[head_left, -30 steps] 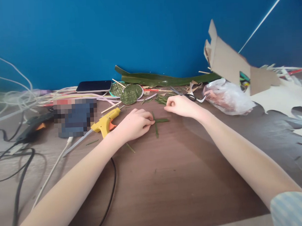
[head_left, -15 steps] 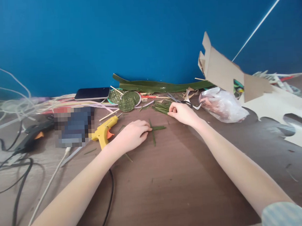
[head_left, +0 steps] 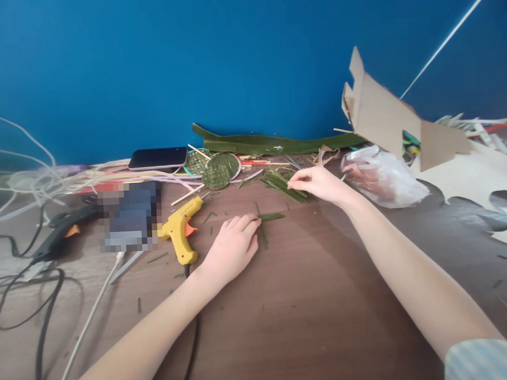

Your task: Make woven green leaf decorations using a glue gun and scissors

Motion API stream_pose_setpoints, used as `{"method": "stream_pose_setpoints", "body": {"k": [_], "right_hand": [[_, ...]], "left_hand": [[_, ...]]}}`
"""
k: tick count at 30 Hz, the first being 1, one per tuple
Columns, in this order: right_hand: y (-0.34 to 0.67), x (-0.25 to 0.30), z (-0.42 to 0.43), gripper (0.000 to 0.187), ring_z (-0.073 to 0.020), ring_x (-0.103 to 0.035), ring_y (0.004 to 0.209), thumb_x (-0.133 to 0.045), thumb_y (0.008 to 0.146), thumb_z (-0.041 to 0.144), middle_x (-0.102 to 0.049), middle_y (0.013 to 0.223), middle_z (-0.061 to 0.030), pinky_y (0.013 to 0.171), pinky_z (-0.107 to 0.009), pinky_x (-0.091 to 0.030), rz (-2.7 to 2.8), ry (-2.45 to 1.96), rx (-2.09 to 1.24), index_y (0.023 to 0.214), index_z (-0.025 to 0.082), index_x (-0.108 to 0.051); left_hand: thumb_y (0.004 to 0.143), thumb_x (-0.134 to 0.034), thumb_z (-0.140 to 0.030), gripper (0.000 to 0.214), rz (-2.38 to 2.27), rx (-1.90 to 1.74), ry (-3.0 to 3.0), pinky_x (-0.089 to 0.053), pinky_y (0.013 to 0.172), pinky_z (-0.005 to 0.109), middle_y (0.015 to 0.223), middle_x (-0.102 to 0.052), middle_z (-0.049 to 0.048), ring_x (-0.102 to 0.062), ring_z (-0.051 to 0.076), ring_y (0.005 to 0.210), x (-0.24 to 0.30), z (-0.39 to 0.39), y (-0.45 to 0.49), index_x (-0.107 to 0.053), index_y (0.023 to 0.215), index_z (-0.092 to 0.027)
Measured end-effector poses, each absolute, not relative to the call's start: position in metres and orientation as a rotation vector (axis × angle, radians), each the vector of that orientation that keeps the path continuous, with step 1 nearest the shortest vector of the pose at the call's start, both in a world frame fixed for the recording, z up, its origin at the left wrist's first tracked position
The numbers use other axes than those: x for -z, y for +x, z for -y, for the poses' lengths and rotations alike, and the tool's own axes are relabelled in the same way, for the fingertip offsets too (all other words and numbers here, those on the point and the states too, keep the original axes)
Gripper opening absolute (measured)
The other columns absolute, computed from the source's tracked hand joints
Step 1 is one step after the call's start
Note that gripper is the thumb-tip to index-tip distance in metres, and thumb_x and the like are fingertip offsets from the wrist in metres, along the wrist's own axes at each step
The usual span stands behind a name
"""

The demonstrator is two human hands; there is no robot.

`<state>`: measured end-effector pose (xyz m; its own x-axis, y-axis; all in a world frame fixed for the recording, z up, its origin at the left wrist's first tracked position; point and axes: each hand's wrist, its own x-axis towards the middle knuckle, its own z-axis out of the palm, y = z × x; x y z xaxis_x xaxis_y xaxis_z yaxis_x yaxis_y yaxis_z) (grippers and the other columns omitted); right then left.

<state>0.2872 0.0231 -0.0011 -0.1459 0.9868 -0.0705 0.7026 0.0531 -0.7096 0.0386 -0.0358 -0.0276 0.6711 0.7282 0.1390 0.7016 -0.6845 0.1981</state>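
Observation:
My left hand (head_left: 234, 244) lies on the table with its fingers curled, the fingertips pressing the end of two crossed green leaf strips (head_left: 271, 216). One strip runs sideways over the other. My right hand (head_left: 318, 181) is at a small pile of cut leaf strips (head_left: 278, 186), thumb and forefinger pinched together at its right side. A strip seems to be between those fingertips, though it is hard to make out. Scissors (head_left: 294, 162) lie behind the pile, partly covered by my right hand.
A yellow glue gun (head_left: 182, 229) lies left of my left hand, its cable passing under that forearm. Round woven leaf pieces (head_left: 217, 172), a phone (head_left: 157, 158) and a long leaf (head_left: 272, 144) line the back. Rightward are a plastic bag (head_left: 383, 176) and cut cardboard (head_left: 395, 119).
My right hand has shifted slightly right and its fingertips have drawn together over the pile, whose strips look more spread. My left hand stays on the crossed strips; the whole view has shifted slightly.

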Motion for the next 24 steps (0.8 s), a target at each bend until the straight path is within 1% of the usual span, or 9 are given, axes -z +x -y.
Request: {"method": "stream_pose_setpoints", "body": {"k": [4,7,10,12,14,16,20,24], "right_hand": [[0.281,-0.002,-0.018,0.026,-0.0121,-0.051,0.060,-0.054,0.076,0.040,-0.067,0.076,-0.0038,0.062,-0.026,-0.039,1.821,-1.598,-1.011,0.081,0.016,-0.061],[0.274,0.000,-0.014,0.022,-0.0118,-0.050,0.058,-0.052,0.078,0.038,-0.067,0.071,-0.0038,0.059,-0.026,-0.037,1.803,-1.577,-0.989,0.085,0.017,-0.055],[0.264,0.006,-0.013,0.016,-0.0123,-0.051,0.059,-0.052,0.078,0.031,-0.064,0.067,-0.0018,0.060,-0.026,-0.038,1.863,-1.515,-0.961,0.087,0.018,-0.051],[0.256,0.013,-0.013,0.014,-0.0121,-0.050,0.058,-0.053,0.076,0.026,-0.062,0.068,-0.0007,0.059,-0.026,-0.038,1.911,-1.479,-0.912,0.087,0.018,-0.052],[0.248,0.020,-0.013,0.011,-0.0119,-0.047,0.058,-0.055,0.074,0.023,-0.061,0.071,-0.0007,0.057,-0.025,-0.038,1.933,-1.477,-0.780,0.084,0.018,-0.055],[0.241,0.029,-0.011,0.010,-0.0117,-0.046,0.056,-0.052,0.076,0.020,-0.060,0.071,-0.0008,0.056,-0.025,-0.038,1.938,-1.447,-0.638,0.084,0.018,-0.059],[0.233,0.043,-0.006,0.013,-0.0129,-0.051,0.060,-0.049,0.079,0.018,-0.062,0.074,-0.0027,0.056,-0.025,-0.040,1.898,-1.365,-0.475,0.085,0.018,-0.060],[0.232,0.050,-0.002,0.017,-0.0144,-0.058,0.066,-0.047,0.081,0.017,-0.066,0.081,-0.0037,0.057,-0.026,-0.042,1.836,-1.334,-0.519,0.094,0.019,-0.059]], "left_hand": [[0.086,-0.038,-0.018,0.033,-1.204,-0.337,2.779,-0.044,0.091,0.038,0.117,-0.058,0.0109,-0.054,0.024,0.101,0.028,0.040,0.042,-0.053,0.115,-0.011],[0.086,-0.039,-0.018,0.034,-1.229,-0.368,2.811,-0.044,0.089,0.039,0.116,-0.058,0.0119,-0.054,0.024,0.098,0.030,0.043,0.044,-0.053,0.115,-0.010],[0.086,-0.039,-0.019,0.034,-1.240,-0.381,2.832,-0.045,0.087,0.039,0.115,-0.058,0.0113,-0.054,0.024,0.095,0.033,0.045,0.045,-0.054,0.115,-0.011],[0.085,-0.040,-0.019,0.034,-1.249,-0.392,2.841,-0.045,0.087,0.039,0.114,-0.058,0.0113,-0.054,0.024,0.096,0.034,0.045,0.044,-0.053,0.115,-0.011],[0.085,-0.041,-0.019,0.034,-1.251,-0.406,2.853,-0.044,0.088,0.039,0.114,-0.058,0.0116,-0.054,0.024,0.097,0.036,0.045,0.044,-0.053,0.115,-0.010],[0.085,-0.042,-0.018,0.034,-1.245,-0.419,2.860,-0.044,0.089,0.039,0.114,-0.058,0.0116,-0.054,0.023,0.098,0.037,0.045,0.044,-0.052,0.116,-0.009],[0.084,-0.043,-0.018,0.035,-1.233,-0.436,2.867,-0.044,0.090,0.038,0.116,-0.058,0.0115,-0.054,0.023,0.099,0.039,0.044,0.044,-0.051,0.117,-0.010],[0.084,-0.044,-0.018,0.036,-1.229,-0.444,2.881,-0.044,0.091,0.038,0.116,-0.058,0.0119,-0.055,0.023,0.099,0.040,0.044,0.044,-0.052,0.117,-0.007]]}}
